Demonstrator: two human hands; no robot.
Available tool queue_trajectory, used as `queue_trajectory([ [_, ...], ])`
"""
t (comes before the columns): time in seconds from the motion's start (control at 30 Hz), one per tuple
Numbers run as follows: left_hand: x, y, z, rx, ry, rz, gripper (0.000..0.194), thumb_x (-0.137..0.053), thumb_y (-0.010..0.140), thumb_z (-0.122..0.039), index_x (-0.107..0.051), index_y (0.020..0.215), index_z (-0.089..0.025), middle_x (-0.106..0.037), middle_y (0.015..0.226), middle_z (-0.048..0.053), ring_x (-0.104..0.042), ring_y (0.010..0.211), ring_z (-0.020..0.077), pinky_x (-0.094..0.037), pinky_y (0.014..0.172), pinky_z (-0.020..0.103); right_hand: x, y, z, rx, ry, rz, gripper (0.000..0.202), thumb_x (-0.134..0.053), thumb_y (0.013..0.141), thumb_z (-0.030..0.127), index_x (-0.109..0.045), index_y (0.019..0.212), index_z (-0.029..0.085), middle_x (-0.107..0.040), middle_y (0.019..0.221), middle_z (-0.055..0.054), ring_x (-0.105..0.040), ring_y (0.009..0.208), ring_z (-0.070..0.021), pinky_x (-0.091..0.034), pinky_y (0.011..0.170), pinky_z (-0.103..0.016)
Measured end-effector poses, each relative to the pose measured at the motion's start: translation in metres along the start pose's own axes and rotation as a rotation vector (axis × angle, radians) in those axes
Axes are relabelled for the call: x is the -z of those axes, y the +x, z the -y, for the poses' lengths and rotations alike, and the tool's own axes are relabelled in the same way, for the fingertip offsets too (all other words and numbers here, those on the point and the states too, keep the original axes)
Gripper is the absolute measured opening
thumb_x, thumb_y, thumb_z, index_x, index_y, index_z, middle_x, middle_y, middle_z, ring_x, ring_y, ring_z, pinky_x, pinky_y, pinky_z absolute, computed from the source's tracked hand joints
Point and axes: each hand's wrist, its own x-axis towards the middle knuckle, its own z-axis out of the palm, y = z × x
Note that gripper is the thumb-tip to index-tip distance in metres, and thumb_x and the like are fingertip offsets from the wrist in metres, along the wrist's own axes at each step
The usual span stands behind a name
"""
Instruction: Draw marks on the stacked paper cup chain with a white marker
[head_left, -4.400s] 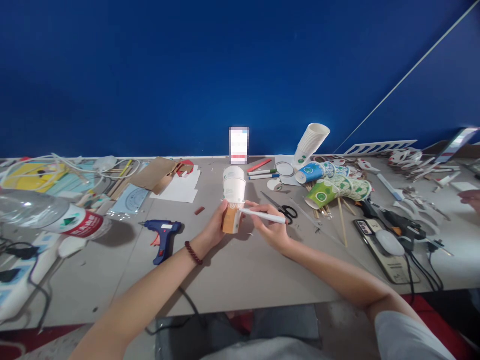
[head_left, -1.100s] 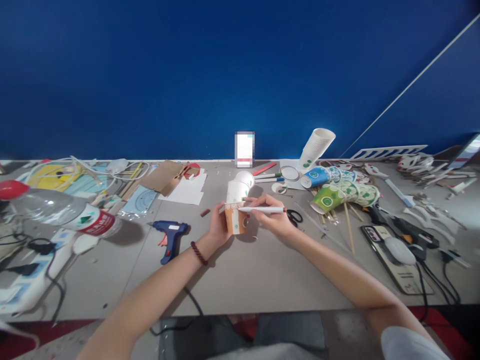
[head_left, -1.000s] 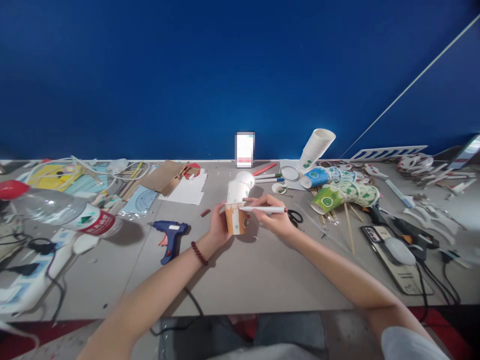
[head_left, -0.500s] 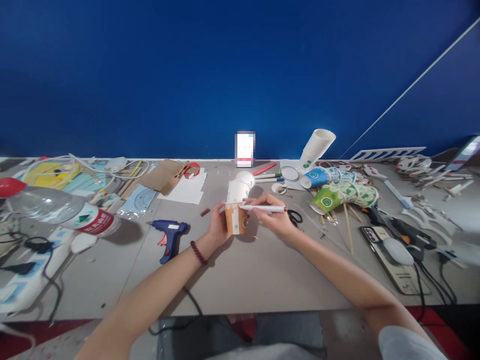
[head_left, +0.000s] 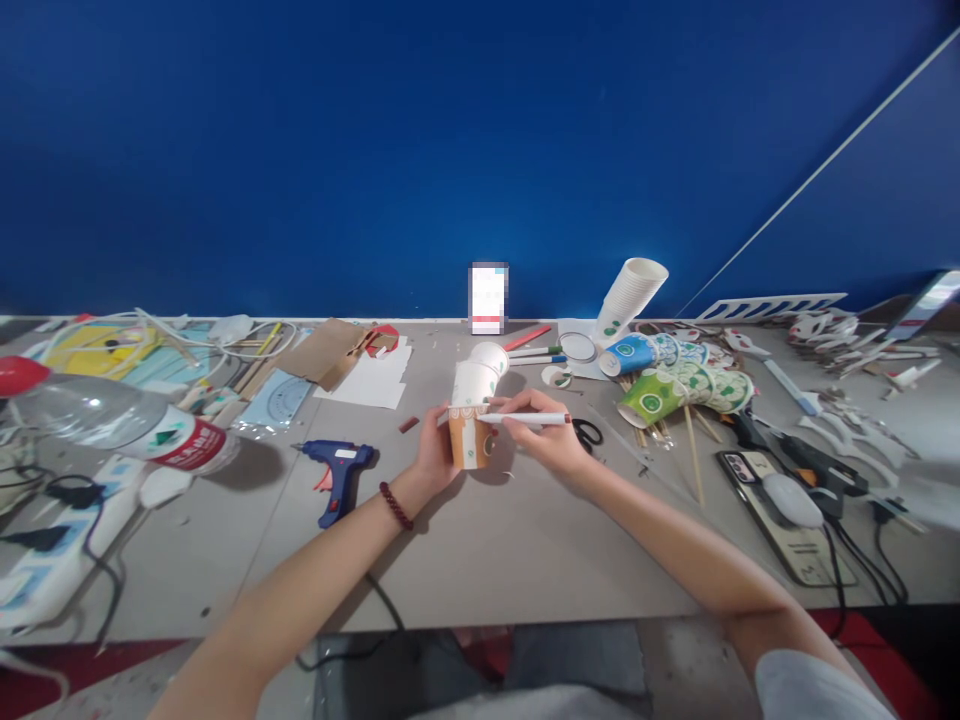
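My left hand (head_left: 436,446) is wrapped round the left side of a paper cup (head_left: 469,445) coloured orange with a white stripe. White paper cups (head_left: 474,378) are joined to it in a bent row leading away from me. In my right hand (head_left: 544,432) is a marker pen (head_left: 534,418) with a white barrel and a reddish end, pinched between the fingers. Its tip points left at the upper part of the orange cup, where curly orange lines show along the rim. Whether the tip touches the cup I cannot tell.
A blue glue gun (head_left: 339,478) lies left of my hands, near a large plastic bottle (head_left: 127,415). Black scissors (head_left: 588,434) lie to the right. Beyond are blue cups (head_left: 628,354), green cups (head_left: 652,397) and a tilted white cup stack (head_left: 631,300). A phone (head_left: 786,520) rests far right.
Almost nothing differs. Both hands keep their hold on the cup and the marker pen, and the whole view has shifted very slightly.
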Motion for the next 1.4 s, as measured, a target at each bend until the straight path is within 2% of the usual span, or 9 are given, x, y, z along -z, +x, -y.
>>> queue_trajectory([
  [0.17, -0.0026, -0.0012, -0.0006, -0.005, -0.010, -0.015, 0.038, -0.053, 0.083, -0.042, -0.071, 0.095, -0.011, -0.075, 0.084, 0.013, -0.071, 0.076, 0.0267, -0.057, 0.076, 0.040, -0.0002, 0.0011, -0.0019, -0.010, -0.005, -0.019, 0.003, -0.067, 0.082, 0.021, -0.065, 0.083, 0.023, -0.078, 0.084, -0.004, -0.076, 0.102, -0.0268, -0.058, 0.091, -0.041],
  [0.33, -0.0043, -0.0019, -0.0014, -0.001, -0.002, -0.038, 0.039, -0.049, 0.085, -0.042, -0.071, 0.093, -0.011, -0.075, 0.083, 0.014, -0.071, 0.073, 0.0264, -0.057, 0.075, 0.041, 0.0000, 0.0009, -0.0008, -0.028, -0.014, -0.028, 0.003, -0.067, 0.081, 0.022, -0.065, 0.082, 0.023, -0.078, 0.083, -0.004, -0.075, 0.104, -0.0282, -0.059, 0.086, -0.040],
  [0.43, -0.0044, -0.0021, -0.0014, 0.000, 0.004, -0.045, 0.039, -0.048, 0.085, -0.042, -0.071, 0.092, -0.011, -0.075, 0.081, 0.013, -0.070, 0.070, 0.0253, -0.057, 0.074, 0.040, 0.0010, 0.0002, -0.0001, -0.014, -0.008, 0.012, 0.003, -0.067, 0.081, 0.021, -0.064, 0.079, 0.023, -0.077, 0.078, -0.003, -0.074, 0.110, -0.0299, -0.058, 0.089, -0.041],
  [0.53, -0.0040, -0.0022, -0.0013, -0.002, 0.011, -0.057, 0.039, -0.049, 0.085, -0.043, -0.071, 0.094, -0.011, -0.075, 0.081, 0.012, -0.069, 0.069, 0.0244, -0.057, 0.073, 0.040, 0.0017, -0.0004, 0.0008, -0.017, -0.016, 0.043, 0.003, -0.067, 0.080, 0.021, -0.065, 0.079, 0.023, -0.077, 0.082, -0.004, -0.071, 0.115, -0.0315, -0.058, 0.086, -0.039],
  [0.83, -0.0014, 0.0000, -0.0006, 0.003, -0.008, -0.025, 0.037, -0.053, 0.082, -0.044, -0.070, 0.093, -0.013, -0.074, 0.081, 0.012, -0.071, 0.072, 0.0270, -0.056, 0.075, 0.042, -0.0019, 0.0000, 0.0029, -0.009, 0.007, -0.003, 0.004, -0.066, 0.080, 0.020, -0.064, 0.081, 0.024, -0.077, 0.079, -0.002, -0.075, 0.105, -0.0279, -0.058, 0.090, -0.041],
  [1.03, 0.0001, 0.0011, 0.0003, 0.003, 0.003, -0.031, 0.035, -0.055, 0.081, -0.044, -0.070, 0.091, -0.014, -0.074, 0.079, 0.011, -0.070, 0.070, 0.0256, -0.055, 0.068, 0.037, 0.0007, -0.0014, 0.0013, -0.010, -0.019, 0.050, 0.003, -0.065, 0.081, 0.021, -0.064, 0.080, 0.023, -0.077, 0.081, -0.004, -0.070, 0.116, -0.0310, -0.058, 0.088, -0.041],
  [1.23, 0.0025, 0.0024, 0.0006, 0.002, -0.001, -0.022, 0.036, -0.056, 0.080, -0.044, -0.070, 0.093, -0.013, -0.075, 0.083, 0.012, -0.071, 0.075, 0.0280, -0.056, 0.075, 0.041, -0.0025, -0.0001, 0.0029, 0.007, -0.033, -0.023, 0.003, -0.066, 0.081, 0.022, -0.064, 0.081, 0.024, -0.075, 0.073, -0.001, -0.075, 0.103, -0.0270, -0.058, 0.091, -0.041],
  [1.4, 0.0009, 0.0015, 0.0005, -0.007, 0.009, 0.003, 0.038, -0.058, 0.078, -0.046, -0.070, 0.092, -0.013, -0.075, 0.082, 0.012, -0.071, 0.075, 0.0271, -0.055, 0.073, 0.039, -0.0022, -0.0012, 0.0028, -0.009, -0.026, -0.008, 0.003, -0.067, 0.080, 0.022, -0.064, 0.080, 0.024, -0.078, 0.081, -0.003, -0.074, 0.108, -0.0282, -0.058, 0.090, -0.041],
])
